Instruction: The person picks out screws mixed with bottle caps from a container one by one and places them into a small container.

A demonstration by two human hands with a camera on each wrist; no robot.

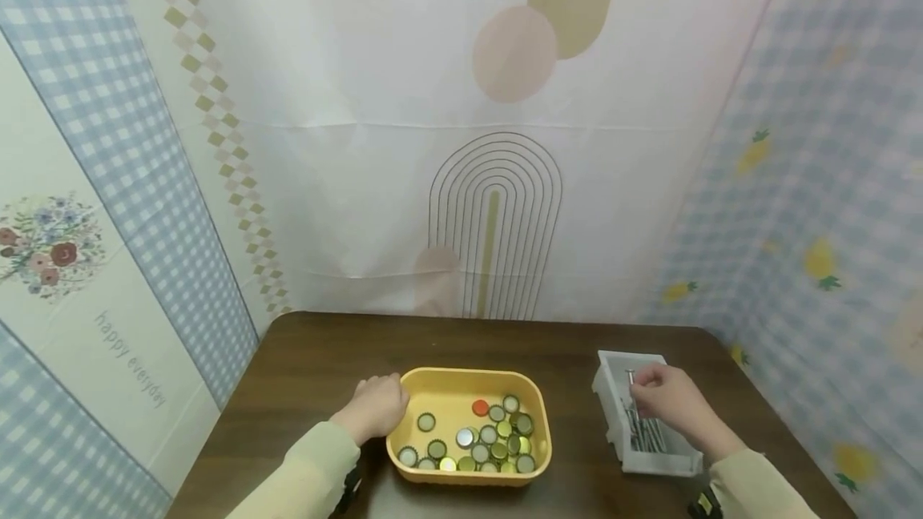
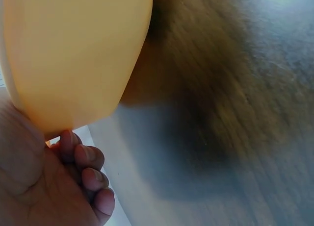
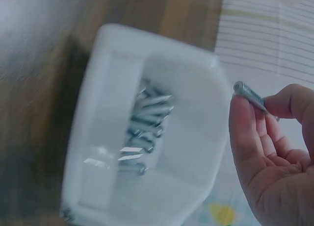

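Note:
At the left end of a yellow plastic tub [image 1: 469, 379], my left hand [image 1: 378, 405] grips the rim by its upper left corner. From the left wrist view, the tub's outer wall [image 2: 78, 54] rises beside the left hand [image 2: 59, 177], whose fingers curl at the tub's edge. Many bottle caps lie in the tub, mostly gold and silver, with one red cap [image 1: 480, 408]. My right hand [image 1: 671, 395] is over a white bin [image 1: 613, 411], pinching a silver screw [image 3: 250, 95] between thumb and fingertips. More screws [image 3: 147, 118] are piled inside the bin.
Both containers stand on a dark brown wooden table [image 1: 332, 343], the bin to the right of the tub. A white patterned cloth [image 1: 360, 207] hangs behind the table, and checked cloths [image 1: 793, 263] flank it.

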